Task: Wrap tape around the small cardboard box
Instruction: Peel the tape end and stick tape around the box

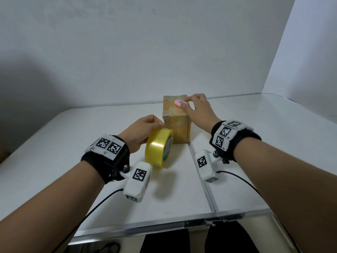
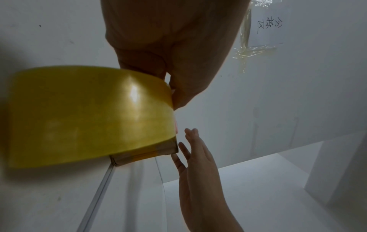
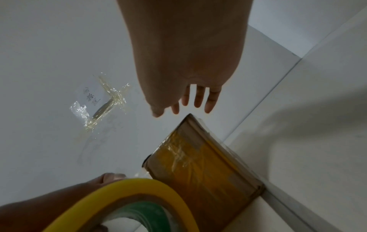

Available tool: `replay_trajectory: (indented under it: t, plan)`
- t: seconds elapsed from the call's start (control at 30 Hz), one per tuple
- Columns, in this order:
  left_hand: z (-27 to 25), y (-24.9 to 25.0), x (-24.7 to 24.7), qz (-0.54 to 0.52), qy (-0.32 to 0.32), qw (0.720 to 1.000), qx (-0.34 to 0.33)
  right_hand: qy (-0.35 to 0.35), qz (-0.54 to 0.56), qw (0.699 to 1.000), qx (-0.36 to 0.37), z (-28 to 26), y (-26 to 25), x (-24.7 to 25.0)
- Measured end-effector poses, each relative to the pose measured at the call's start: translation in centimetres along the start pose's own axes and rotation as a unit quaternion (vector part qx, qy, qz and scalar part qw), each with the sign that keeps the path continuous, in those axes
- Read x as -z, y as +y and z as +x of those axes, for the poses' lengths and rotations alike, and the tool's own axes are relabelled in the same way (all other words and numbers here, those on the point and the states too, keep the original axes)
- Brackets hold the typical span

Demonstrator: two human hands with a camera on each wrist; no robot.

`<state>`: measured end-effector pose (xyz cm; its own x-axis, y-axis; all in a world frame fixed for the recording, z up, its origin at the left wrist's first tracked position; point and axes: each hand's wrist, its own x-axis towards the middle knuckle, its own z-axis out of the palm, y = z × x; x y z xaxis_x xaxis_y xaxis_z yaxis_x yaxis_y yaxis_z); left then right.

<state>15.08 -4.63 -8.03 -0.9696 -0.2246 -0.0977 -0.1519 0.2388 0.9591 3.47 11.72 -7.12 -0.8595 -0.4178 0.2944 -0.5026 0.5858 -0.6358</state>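
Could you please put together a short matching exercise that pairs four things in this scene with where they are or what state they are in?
Things:
1. yellow roll of packing tape
2. small pink oval object
3. small brown cardboard box
4. white folding table

Places or states:
A. lies on top of the box, at the right hand
B. stands on the table, tape already on its sides
C. gripped by the left hand, beside the box
D. bears the box

Pairs: 1-C, 2-A, 3-B, 4-D
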Motion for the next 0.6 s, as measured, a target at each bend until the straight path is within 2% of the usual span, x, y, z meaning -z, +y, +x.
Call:
replay_trajectory:
  t: [0.07, 0.2, 0.37, 0.6]
  plan:
    - [-0.1, 0.2, -0.3, -0.001, -0.004, 1.000, -0.001, -0.007, 0.022, 0.999, 0.025, -0.3, 0.2, -0.1]
    - [-0.1, 0.2, -0.7, -0.009, -0.009, 1.000, 0.005, -0.043, -0.030, 0.996, 0.072, 0.0, 1.2, -1.1]
    - [0.3, -0.2, -0.8, -0.043, -0.019, 0.999, 0.019, -0.016, -0.132, 0.985, 0.107, 0.5, 1.9, -1.7]
    - [1.5, -0.6, -0.2, -0.074, -0.022, 0.997, 0.030, 0.035, -0.167, 0.972, 0.158, 0.7, 3.1, -3.0]
